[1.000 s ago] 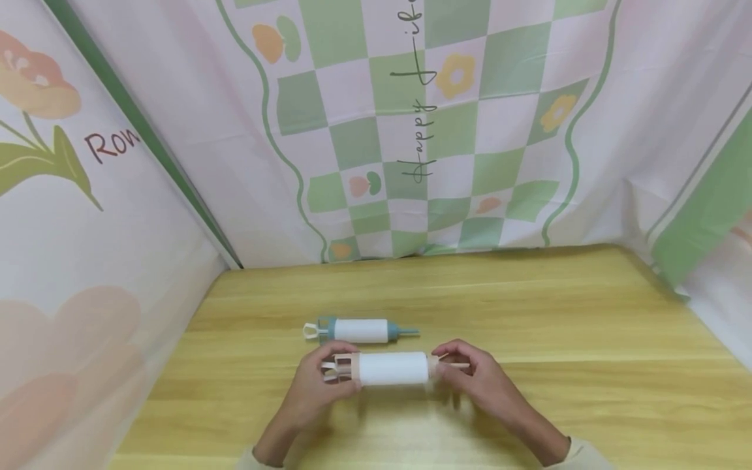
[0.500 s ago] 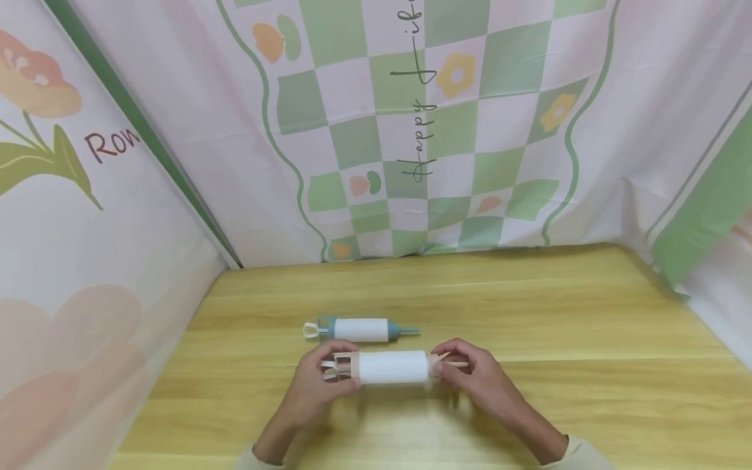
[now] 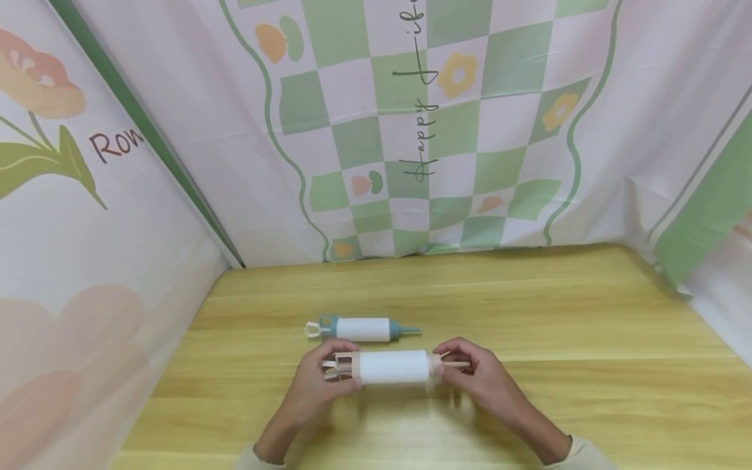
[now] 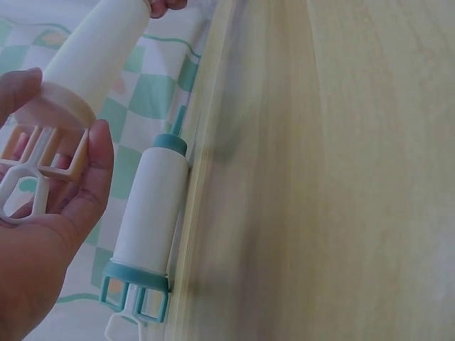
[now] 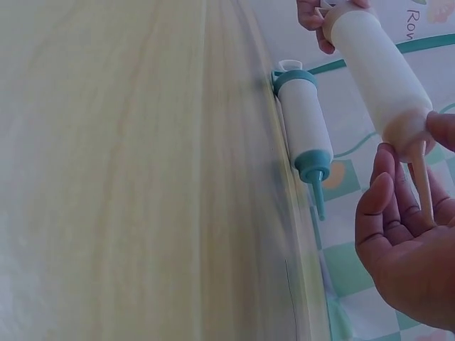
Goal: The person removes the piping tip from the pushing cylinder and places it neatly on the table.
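Note:
Held level above the table is a large plastic syringe with a white barrel and beige ends. My left hand grips its beige collar, thumb on the near side and fingers on the far side. A white looped plunger handle sticks out from the beige frame beside that palm. At the other end my right hand pinches the beige tip cap, and the thin nozzle extends over the palm. Just behind lies a second syringe, white with teal ends, its nozzle pointing right.
A wood-grain table spreads beneath both hands. Along its back edge hangs a green-checked cloth. A floral cloth forms the left side, and another cloth with a green band hangs on the right.

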The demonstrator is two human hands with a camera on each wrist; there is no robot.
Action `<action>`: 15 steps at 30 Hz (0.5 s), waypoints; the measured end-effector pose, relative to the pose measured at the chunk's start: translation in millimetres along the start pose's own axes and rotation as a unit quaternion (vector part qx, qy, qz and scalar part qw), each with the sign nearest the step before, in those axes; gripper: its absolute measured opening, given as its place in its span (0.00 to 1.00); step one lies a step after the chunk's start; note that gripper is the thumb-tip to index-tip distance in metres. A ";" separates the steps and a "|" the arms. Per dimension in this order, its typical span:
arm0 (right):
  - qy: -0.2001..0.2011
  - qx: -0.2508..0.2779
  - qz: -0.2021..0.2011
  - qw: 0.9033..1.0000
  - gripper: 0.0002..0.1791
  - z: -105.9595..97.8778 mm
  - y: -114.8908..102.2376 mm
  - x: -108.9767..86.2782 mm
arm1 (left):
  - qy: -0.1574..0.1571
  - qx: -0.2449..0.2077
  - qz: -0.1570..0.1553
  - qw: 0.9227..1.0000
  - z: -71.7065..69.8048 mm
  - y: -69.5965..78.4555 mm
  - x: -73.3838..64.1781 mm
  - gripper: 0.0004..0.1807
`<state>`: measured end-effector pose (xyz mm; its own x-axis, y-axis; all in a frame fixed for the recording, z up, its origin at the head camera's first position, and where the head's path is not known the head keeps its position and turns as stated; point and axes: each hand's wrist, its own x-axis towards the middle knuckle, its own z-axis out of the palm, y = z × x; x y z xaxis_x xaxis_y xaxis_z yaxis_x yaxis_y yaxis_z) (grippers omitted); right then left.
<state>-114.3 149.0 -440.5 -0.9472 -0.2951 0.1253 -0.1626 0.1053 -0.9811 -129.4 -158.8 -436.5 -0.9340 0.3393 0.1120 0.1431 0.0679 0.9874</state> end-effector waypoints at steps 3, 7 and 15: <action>0.001 -0.005 -0.007 1.000 0.16 0.2 0.7 0.4 | 0.000 0.000 -0.004 1.000 -0.2 0.2 0.0 0.27; -0.002 -0.007 -0.017 1.000 0.17 0.0 1.7 1.1 | 0.001 0.001 -0.008 1.000 -0.5 0.6 -0.2 0.27; 0.009 -0.012 0.019 1.000 0.16 -1.3 1.0 1.4 | 0.006 0.010 -0.001 1.000 -0.4 -1.4 0.0 0.27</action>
<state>-116.1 149.9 -441.1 -0.9578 -0.2725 0.0915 -0.1331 0.1381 -0.9814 -129.7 -159.3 -437.8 -0.9378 0.3285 0.1120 0.1482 0.0870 0.9851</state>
